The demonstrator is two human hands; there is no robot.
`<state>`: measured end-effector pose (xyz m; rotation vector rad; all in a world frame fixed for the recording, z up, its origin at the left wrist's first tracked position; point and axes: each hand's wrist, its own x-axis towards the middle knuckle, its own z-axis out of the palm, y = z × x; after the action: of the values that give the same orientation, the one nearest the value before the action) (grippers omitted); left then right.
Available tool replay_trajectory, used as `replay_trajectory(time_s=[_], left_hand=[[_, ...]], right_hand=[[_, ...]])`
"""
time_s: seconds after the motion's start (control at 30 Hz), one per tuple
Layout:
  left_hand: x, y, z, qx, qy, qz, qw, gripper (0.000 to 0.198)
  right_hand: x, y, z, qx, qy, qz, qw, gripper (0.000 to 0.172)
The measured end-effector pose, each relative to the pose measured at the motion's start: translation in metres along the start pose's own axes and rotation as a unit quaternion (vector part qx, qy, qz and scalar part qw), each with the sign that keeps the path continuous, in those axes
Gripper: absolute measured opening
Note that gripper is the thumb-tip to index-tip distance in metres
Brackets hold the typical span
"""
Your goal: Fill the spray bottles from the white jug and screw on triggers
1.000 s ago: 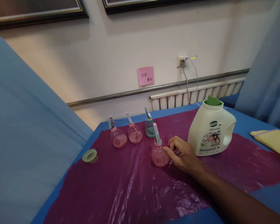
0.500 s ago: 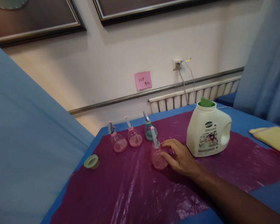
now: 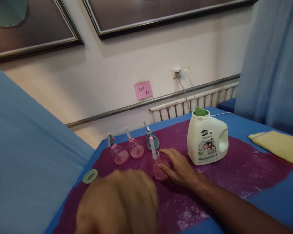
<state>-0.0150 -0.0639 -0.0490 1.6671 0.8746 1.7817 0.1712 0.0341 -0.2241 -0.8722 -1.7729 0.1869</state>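
My right hand (image 3: 179, 167) rests its fingers and thumb around the right side of a pink spray bottle (image 3: 160, 170), which stands upright with a grey trigger head. Close to the camera, my left hand (image 3: 119, 203) is smeared by motion, so whether its fingers hold anything cannot be made out. Behind the held bottle is a green spray bottle (image 3: 152, 142). Farther left stand two more pink bottles, one pink bottle (image 3: 136, 150) in the middle and another pink bottle (image 3: 120, 156) at the left. Past my left hand lies a small green funnel-like piece (image 3: 90, 176), partly covered.
A cream jug (image 3: 207, 143) with a green insert in its neck stands right of my right hand. Purple plastic sheeting (image 3: 171, 135) covers the blue table. A folded yellow cloth (image 3: 278, 145) lies at the right. Blue curtains (image 3: 26, 146) hang on both sides.
My left hand has come into view from below. The right hand stays at the same pink bottle. The whole view has shifted slightly with the head.
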Motion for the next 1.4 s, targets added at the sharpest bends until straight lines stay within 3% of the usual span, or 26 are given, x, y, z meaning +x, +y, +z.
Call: replay_trajectory(time_s=[0.07,0.13,0.17,0.23,0.3,0.43,0.57,0.73,0.97,1.23,1.4], left_hand=[[0.013,-0.020,0.014,-0.029,0.020,0.003,0.999,0.048],[0.021,-0.051,0.022,-0.049,0.149,0.022,0.987,0.038],[0.021,-0.069,0.023,-0.035,0.177,0.014,0.984,0.037],[0.016,-0.107,0.019,0.007,0.186,-0.024,0.982,0.029],[0.005,-0.139,0.011,0.046,0.156,-0.055,0.985,0.026],[-0.019,-0.175,0.003,0.071,-0.043,-0.146,0.986,0.049],[-0.032,-0.183,0.009,0.129,-0.100,-0.183,0.969,0.067],[-0.038,-0.179,0.019,0.239,-0.123,-0.166,0.949,0.065],[-0.044,-0.177,0.024,0.230,-0.122,-0.179,0.949,0.060],[-0.049,-0.176,0.031,0.231,-0.156,-0.157,0.947,0.051],[-0.049,-0.178,0.031,0.242,-0.161,-0.157,0.944,0.056]], right_hand=[[0.000,-0.002,0.000,0.009,0.003,0.006,1.000,0.049],[0.000,-0.003,0.001,0.013,0.006,0.012,1.000,0.046],[0.000,-0.004,0.001,0.015,0.006,0.013,1.000,0.045],[0.000,-0.004,0.000,0.020,0.006,0.012,1.000,0.041],[0.000,-0.003,-0.001,0.021,0.009,0.010,1.000,0.037],[0.000,0.000,-0.004,0.017,0.026,0.026,0.999,0.033],[-0.001,0.004,-0.007,0.015,0.044,0.036,0.998,0.031],[-0.005,0.005,-0.011,0.015,0.047,0.050,0.998,0.028],[-0.007,-0.005,-0.017,0.012,0.042,0.053,0.998,0.031],[0.001,-0.007,0.003,0.071,0.085,0.168,0.980,0.028],[-0.002,-0.007,0.000,0.063,0.088,0.179,0.978,0.033]])
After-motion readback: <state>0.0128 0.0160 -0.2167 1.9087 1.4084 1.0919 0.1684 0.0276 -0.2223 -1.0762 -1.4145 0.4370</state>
